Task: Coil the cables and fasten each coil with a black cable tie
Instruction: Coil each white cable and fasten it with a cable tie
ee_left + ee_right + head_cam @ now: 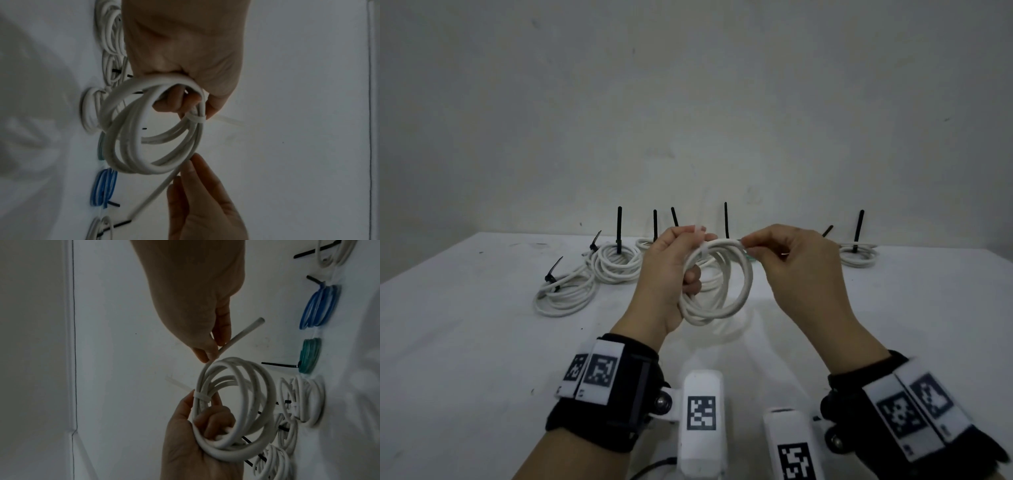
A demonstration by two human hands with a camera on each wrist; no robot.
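1. The left hand (669, 274) grasps a white coil (717, 284) in the air above the table (465, 342), fingers curled through its loops.
2. A pale tie (202, 397) wraps the coil by the left thumb.
3. The right hand (801, 270) pinches the coil's free end (238, 337).
4. Behind the coil, tied coils (616, 262) lie on the table with black ties (619, 226) sticking up.

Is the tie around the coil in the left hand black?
No: the tie cinched around the white coil held by the left hand is white, as the right wrist view shows.

2 hands (667, 274) (801, 270), 8 black ties (619, 226), 1 white tie (195, 120)
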